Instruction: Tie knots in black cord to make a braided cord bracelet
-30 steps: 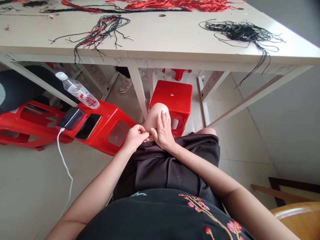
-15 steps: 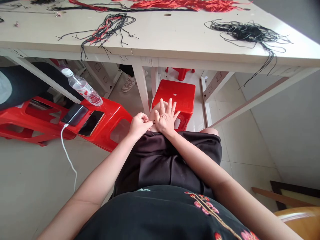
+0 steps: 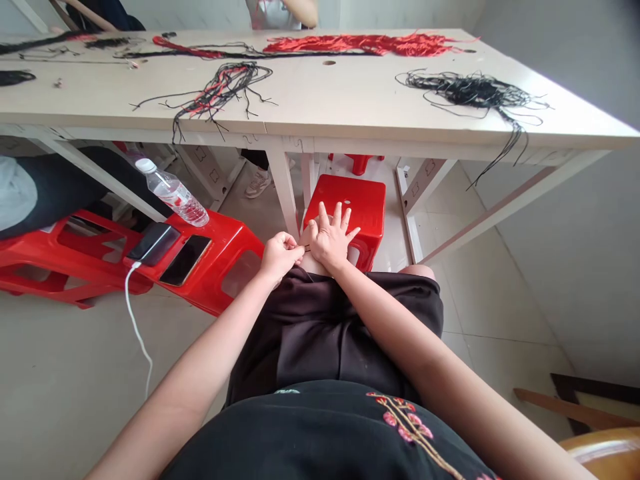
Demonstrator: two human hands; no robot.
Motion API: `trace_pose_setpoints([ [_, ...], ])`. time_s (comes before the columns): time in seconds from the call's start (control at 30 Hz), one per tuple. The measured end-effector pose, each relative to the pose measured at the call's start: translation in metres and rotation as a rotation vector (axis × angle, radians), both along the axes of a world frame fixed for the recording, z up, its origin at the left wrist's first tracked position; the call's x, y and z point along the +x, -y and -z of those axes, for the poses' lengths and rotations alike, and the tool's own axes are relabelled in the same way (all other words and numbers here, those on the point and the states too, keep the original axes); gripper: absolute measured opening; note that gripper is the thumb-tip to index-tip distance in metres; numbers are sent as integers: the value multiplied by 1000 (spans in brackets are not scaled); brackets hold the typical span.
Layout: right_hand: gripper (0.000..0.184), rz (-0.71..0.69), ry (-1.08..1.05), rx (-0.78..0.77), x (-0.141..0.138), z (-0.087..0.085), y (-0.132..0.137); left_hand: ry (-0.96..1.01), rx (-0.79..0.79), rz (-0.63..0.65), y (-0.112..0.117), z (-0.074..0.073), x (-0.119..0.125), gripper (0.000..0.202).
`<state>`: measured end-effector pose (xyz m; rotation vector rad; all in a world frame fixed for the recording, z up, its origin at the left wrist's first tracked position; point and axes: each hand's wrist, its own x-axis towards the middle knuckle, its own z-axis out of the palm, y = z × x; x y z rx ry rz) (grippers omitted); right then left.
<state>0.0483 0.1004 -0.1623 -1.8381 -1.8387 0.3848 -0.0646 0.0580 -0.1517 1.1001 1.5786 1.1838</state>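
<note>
Over my bare knee, my left hand (image 3: 283, 255) is closed in a pinch on thin dark cord (image 3: 307, 248). The cord runs across the skin to my right hand (image 3: 331, 239), and a loose end hangs below the left fingers. The right hand is open, its fingers spread and its palm pressed down on the leg over the cord. What lies under that palm is hidden. On the table above are a black and red cord bundle (image 3: 220, 90) and a tangle of black cords (image 3: 470, 90).
A white table (image 3: 310, 110) spans the view ahead, with red cords (image 3: 360, 45) along its far side. Left of my leg, a red stool (image 3: 225, 233) bears a water bottle (image 3: 177, 197), a phone (image 3: 186, 260) and a black charger (image 3: 154, 243) with a white cable. Other people sit nearby.
The view has tilted up, so more of the table's far side and a person behind it show. My hands keep nearly the same pose on the leg.
</note>
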Motion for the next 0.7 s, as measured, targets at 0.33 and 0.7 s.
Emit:
trace_pose_setpoints([
  [0.33,53,15,42,-16,-7,-4,-6,49,23,-19,-4,4,-6,25],
  [0.7,49,14,33,-73,-7,-16,-16,69,14,-39,-13,3,-6,25],
])
